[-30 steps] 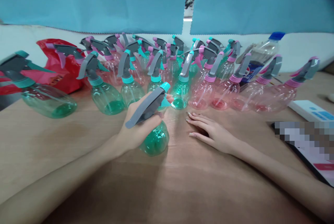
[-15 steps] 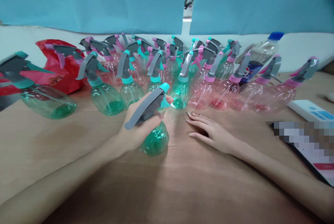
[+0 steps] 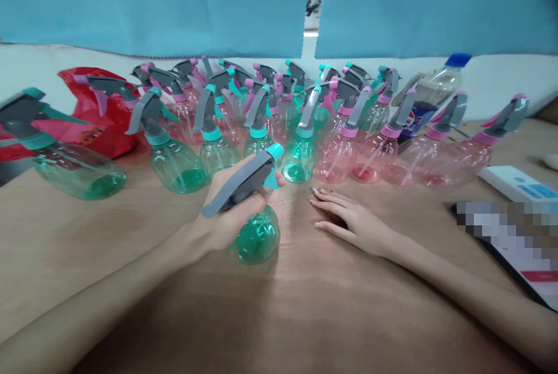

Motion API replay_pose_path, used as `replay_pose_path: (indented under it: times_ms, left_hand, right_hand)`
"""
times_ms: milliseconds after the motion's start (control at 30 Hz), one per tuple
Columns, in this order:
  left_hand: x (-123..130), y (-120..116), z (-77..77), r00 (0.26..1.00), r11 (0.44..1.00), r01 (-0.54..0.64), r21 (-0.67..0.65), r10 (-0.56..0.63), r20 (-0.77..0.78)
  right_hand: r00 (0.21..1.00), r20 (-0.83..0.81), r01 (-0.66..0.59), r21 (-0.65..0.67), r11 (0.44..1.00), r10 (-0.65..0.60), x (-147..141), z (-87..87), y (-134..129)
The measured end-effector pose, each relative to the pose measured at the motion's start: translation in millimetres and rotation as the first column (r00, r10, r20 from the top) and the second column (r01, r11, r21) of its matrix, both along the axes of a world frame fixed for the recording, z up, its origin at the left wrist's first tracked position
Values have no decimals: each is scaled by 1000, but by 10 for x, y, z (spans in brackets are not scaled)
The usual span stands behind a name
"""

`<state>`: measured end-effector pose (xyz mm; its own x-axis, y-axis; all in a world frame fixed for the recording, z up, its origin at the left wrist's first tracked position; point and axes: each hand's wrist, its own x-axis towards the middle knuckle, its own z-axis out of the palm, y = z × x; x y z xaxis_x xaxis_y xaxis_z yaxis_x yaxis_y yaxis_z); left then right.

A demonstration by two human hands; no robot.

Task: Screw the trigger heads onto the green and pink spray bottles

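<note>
My left hand (image 3: 226, 202) is wrapped round the neck of a green spray bottle (image 3: 258, 240) with a grey and turquoise trigger head. Its nozzle points away and to the right, and my fingers partly hide the neck. My right hand (image 3: 351, 217) lies on the wooden table (image 3: 305, 316) with its fingers stretched out, holding nothing. Just beyond my hands stands a front row of spray bottles, among them a green spray bottle (image 3: 299, 156) and a pink spray bottle (image 3: 336, 156).
Several more pink and green spray bottles crowd behind the front row. A red plastic bag (image 3: 104, 112) lies at the back left. A large blue-capped drink bottle (image 3: 436, 89) stands back right, with a white box (image 3: 514, 182) and a partly blurred flat dark-edged item (image 3: 492, 252) nearer.
My left hand and the held spray bottle have shifted slightly left and down, and the bottle's head tilts a little differently. My right hand stays in place.
</note>
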<state>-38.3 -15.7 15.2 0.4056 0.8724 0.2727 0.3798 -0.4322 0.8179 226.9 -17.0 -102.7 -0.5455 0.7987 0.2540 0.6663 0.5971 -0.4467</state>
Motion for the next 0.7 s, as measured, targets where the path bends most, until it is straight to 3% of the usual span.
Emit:
replay_pose_path:
  times_ms: [233,700]
  left_hand:
    - [-5,-19,39,1000,996,10,-85,-8,28]
    - [-21,9,-90,993,998,-16,-61,23,115]
  right_hand:
    - [1000,-21,-4,13,1000,4,10,-14,6]
    - [1000,5,-7,8,1000,7,8,-11,9]
